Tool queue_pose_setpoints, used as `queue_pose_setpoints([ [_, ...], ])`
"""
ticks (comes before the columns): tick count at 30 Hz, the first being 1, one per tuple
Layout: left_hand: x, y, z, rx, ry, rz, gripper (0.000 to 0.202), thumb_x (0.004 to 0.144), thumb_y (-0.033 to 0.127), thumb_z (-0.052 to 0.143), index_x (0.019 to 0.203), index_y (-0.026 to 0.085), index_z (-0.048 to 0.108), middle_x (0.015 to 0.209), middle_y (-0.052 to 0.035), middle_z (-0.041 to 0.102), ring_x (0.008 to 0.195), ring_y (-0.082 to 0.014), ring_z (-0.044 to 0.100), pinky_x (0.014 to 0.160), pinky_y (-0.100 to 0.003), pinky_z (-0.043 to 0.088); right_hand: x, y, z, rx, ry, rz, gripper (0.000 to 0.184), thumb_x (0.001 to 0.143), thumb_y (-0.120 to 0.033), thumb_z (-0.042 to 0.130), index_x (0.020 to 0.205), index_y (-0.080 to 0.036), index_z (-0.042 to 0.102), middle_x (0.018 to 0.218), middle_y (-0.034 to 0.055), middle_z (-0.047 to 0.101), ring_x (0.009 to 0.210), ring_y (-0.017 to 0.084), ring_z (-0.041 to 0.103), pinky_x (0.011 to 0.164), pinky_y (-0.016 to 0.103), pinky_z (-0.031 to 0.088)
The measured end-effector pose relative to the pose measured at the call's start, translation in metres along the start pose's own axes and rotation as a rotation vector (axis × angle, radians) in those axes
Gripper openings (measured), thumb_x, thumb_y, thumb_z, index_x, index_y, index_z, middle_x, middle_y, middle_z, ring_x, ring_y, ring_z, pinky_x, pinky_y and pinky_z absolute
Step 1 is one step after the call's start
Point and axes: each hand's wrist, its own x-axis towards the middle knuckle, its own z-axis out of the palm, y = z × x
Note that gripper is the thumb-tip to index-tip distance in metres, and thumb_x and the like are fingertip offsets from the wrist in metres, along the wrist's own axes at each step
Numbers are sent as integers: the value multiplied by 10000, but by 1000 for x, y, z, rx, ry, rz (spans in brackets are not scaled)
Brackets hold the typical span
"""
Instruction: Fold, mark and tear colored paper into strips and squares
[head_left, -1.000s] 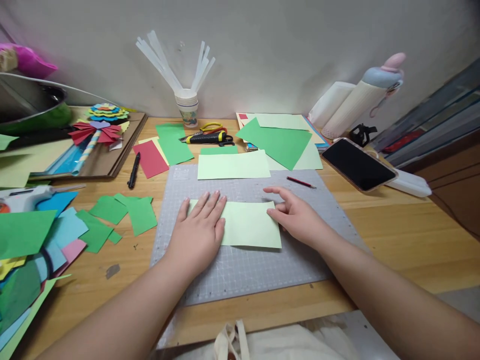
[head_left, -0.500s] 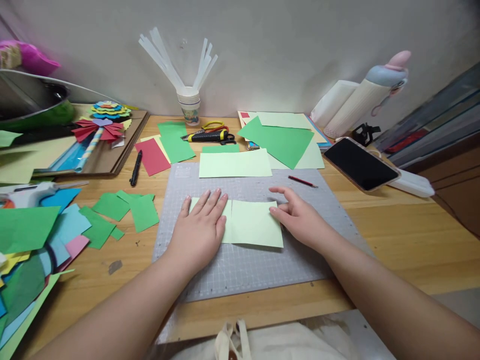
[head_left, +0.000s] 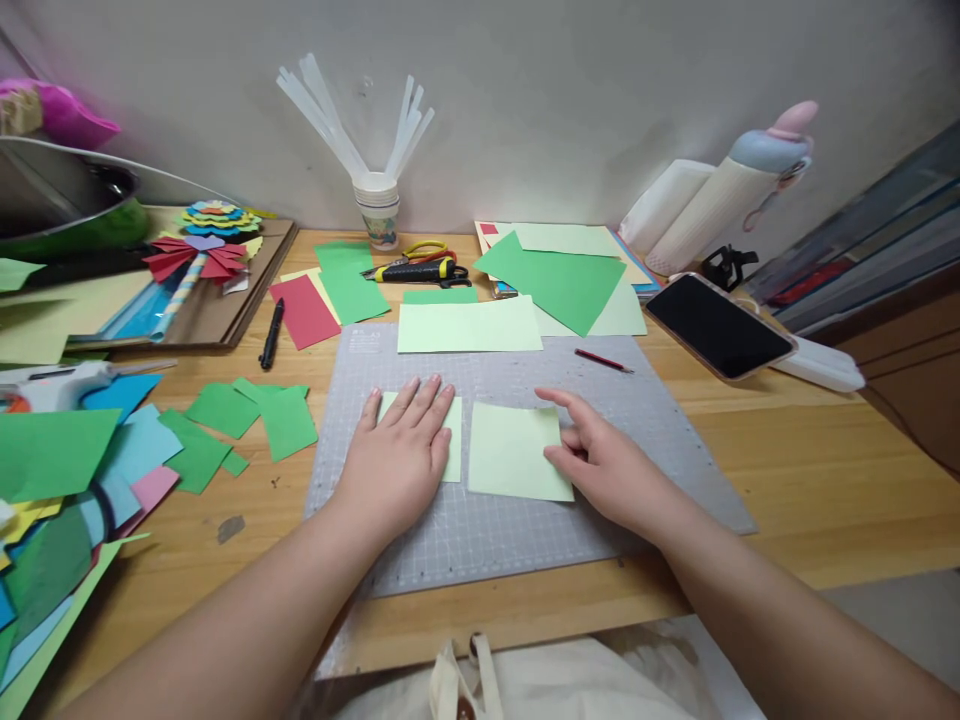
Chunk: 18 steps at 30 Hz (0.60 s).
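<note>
My left hand (head_left: 399,455) lies flat with its fingers spread, pressing a pale green paper piece (head_left: 454,450) onto the grey cutting mat (head_left: 450,550). Most of that piece is hidden beneath the palm. To its right is a second pale green paper piece (head_left: 510,452), separated by a narrow gap. My right hand (head_left: 600,455) grips its right edge, thumb on top and the index finger stretched past the upper corner. The curled fingers are partly hidden. Beyond both hands, a longer pale green strip (head_left: 469,326) and a red pencil (head_left: 604,361) rest on the mat.
Behind the mat lie a yellow-black utility knife (head_left: 416,271), scissors (head_left: 426,248) and green sheets (head_left: 559,280). A paper cup (head_left: 379,215) holds white sticks. Paper scraps (head_left: 202,450) and a glue gun (head_left: 64,380) are left; a phone (head_left: 720,325) and bottle (head_left: 731,195) stand right.
The two pale green pieces, joined or touching along a line before, are now apart. My right hand has shifted slightly right with its piece; my left hand stays in place.
</note>
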Motion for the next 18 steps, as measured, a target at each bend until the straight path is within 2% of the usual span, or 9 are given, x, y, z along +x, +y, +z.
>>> queue_pose_setpoints([
  [3,1,-2,0,-65,18,-9,484,975,342,324,1455,297,375,1542,14,354,1445,-222,291,1198,-538,120,-5,6,-11,-96,-14,16,562,898,-258,461,1444,-285,328,619,-73,372,579,155,440,569,258,342],
  [5,3,-9,-4,-117,60,-64,488,974,352,312,1453,282,372,1518,-9,412,1414,-213,350,1183,-511,195,-8,11,-21,-141,-80,0,536,913,-273,450,1437,-291,341,634,-68,366,597,159,446,582,263,346],
  [7,7,-19,-11,-159,135,-179,473,972,336,285,1422,251,403,1460,-60,488,1355,-234,422,1127,-518,289,-8,15,-30,-186,-176,-49,533,922,-283,453,1443,-314,346,649,-62,371,611,162,452,594,266,352],
  [10,13,-38,-23,-201,197,-331,385,942,345,334,1244,220,538,1248,-111,616,1186,-288,538,1000,-542,387,-6,13,-38,-250,-278,-160,537,926,-264,468,1446,-353,368,698,-40,471,671,169,500,647,278,386],
  [13,17,-51,-29,-241,121,-311,312,901,394,421,1107,226,582,1032,-65,658,980,-243,610,918,-466,434,2,3,-40,-342,-326,-275,541,924,-264,499,1444,-369,395,795,-7,599,751,187,560,702,301,411],
  [15,18,-54,-29,-238,61,-254,311,850,440,510,1074,238,584,1028,-42,641,991,-235,596,926,-442,413,11,-8,-42,-411,-298,-331,545,915,-319,535,1445,-348,409,890,21,653,811,205,591,733,319,427],
  [18,19,-53,-28,-193,22,-221,436,726,508,651,1049,226,566,1118,-62,586,1105,-283,534,955,-464,365,37,-22,-48,-446,-91,-355,515,915,-404,524,1412,-284,463,1127,81,647,958,236,602,812,348,447],
])
